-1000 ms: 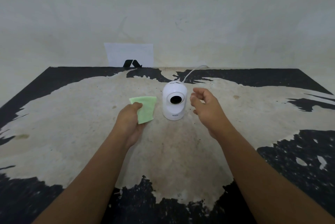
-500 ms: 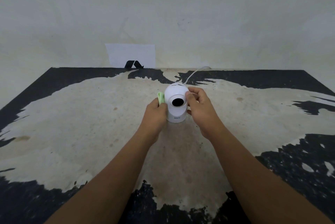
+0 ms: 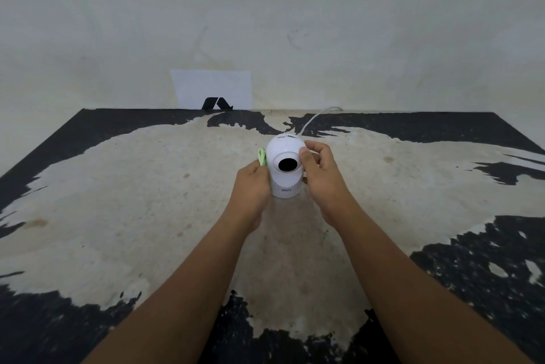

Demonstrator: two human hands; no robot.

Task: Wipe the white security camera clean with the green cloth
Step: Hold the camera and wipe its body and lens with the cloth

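Security camera (image 3: 285, 167): upright at centre of worn black-and-cream table (image 3: 118, 201), lens toward viewer | Left hand (image 3: 254, 186): closed on green cloth (image 3: 262, 157), pressed against camera's left side | Right hand (image 3: 320, 175): fingers gripping camera's right side | White cable (image 3: 312, 118): runs rearward.

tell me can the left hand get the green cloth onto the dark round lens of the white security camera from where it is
Probably yes: the left hand presses the green cloth to the white security camera beside the dark round lens, whose front is uncovered; the right hand grips the other side.
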